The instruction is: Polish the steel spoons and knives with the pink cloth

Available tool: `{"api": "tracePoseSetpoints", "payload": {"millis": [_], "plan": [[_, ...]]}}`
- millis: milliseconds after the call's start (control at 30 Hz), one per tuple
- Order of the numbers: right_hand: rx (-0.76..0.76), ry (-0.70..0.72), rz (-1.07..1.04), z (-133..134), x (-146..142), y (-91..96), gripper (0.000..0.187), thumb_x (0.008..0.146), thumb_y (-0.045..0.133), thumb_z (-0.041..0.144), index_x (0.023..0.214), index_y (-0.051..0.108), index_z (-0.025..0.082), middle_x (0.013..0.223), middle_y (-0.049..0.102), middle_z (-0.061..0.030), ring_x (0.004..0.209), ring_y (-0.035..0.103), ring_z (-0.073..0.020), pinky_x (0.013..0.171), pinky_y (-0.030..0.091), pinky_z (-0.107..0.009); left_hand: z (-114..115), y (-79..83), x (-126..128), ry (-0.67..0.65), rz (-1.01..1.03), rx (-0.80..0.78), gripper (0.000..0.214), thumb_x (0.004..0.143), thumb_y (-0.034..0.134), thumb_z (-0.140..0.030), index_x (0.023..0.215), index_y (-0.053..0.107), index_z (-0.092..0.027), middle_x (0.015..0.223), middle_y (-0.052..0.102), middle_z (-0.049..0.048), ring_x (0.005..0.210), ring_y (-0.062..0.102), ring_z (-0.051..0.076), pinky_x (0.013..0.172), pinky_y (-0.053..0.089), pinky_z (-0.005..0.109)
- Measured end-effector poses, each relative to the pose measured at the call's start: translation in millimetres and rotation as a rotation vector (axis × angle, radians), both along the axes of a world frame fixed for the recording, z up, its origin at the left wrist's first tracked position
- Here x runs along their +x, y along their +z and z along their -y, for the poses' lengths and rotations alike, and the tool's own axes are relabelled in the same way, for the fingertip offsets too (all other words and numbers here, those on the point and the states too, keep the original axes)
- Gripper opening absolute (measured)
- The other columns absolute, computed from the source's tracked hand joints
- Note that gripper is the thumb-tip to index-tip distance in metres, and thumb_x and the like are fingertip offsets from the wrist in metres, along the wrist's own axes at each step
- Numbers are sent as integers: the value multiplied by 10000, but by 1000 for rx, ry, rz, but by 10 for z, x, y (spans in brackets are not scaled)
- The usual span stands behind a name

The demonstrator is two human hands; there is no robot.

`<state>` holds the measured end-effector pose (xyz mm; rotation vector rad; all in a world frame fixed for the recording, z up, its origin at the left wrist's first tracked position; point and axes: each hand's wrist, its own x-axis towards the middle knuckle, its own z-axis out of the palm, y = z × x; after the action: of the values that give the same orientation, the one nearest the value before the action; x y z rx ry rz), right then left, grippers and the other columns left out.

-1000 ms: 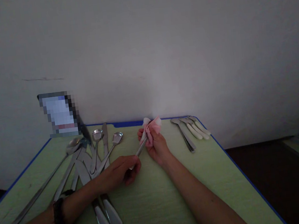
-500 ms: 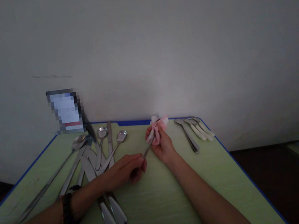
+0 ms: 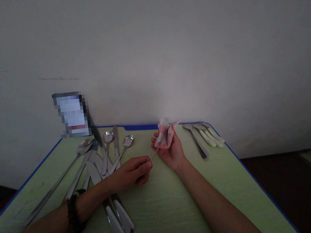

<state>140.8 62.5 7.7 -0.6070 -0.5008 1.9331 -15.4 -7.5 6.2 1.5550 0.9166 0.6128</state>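
My left hand point(image 3: 136, 170) pinches the near end of a thin metal piece of cutlery point(image 3: 155, 154). A pink and white cloth point(image 3: 164, 135) lies in my right hand point(image 3: 174, 152), its fingers curled around it. The cutlery's far end runs into the cloth, so its kind is hidden. Beneath and beyond my left forearm lies a loose pile: a long-handled spoon point(image 3: 85, 147), two shiny spoons point(image 3: 108, 137) and several knives point(image 3: 119, 232). To the right of my right hand, stacked metal cutlery point(image 3: 200, 147) rests beside several white-handled pieces point(image 3: 208, 139).
A blurred-out phone-like screen point(image 3: 72, 113) stands at the table's back left corner. The pale green table point(image 3: 162, 221) has a blue edge and meets a grey wall point(image 3: 169, 46) behind it. Dark floor point(image 3: 277, 181) shows at the right.
The cloth has opened out a little in my right hand, and the cutlery now looks thinner, as if turned edge-on. The whole view has shifted slightly.
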Motion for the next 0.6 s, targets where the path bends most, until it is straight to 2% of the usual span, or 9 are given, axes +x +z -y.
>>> {"api": "tracePoseSetpoints", "payload": {"millis": [167, 400, 600], "plan": [[19, 16, 32, 3, -23, -16, 372, 823, 489, 538, 866, 617, 191, 688, 692, -7, 589, 644, -144, 579, 520, -269, 0, 3, 44, 56, -91, 43, 450, 903, 292, -544, 642, 397, -193, 507, 430, -67, 475, 368, 85, 518, 346, 218], [47, -4, 77, 14, -62, -28, 329, 825, 529, 489, 846, 619, 173, 680, 691, -10, 563, 633, -124, 577, 515, -244, 14, 40, 92, 87, -220, 64, 369, 888, 357, -487, 658, 386, -200, 484, 427, -81, 442, 354, 79, 451, 300, 196], [35, -45, 87, 2, -79, -48, 288, 842, 524, 446, 871, 612, 173, 652, 689, -13, 546, 629, -125, 564, 515, -242, 16, 69, 100, 84, -255, 113, 375, 896, 344, -463, 640, 401, -195, 488, 441, -73, 451, 376, 80, 472, 325, 197]]}}
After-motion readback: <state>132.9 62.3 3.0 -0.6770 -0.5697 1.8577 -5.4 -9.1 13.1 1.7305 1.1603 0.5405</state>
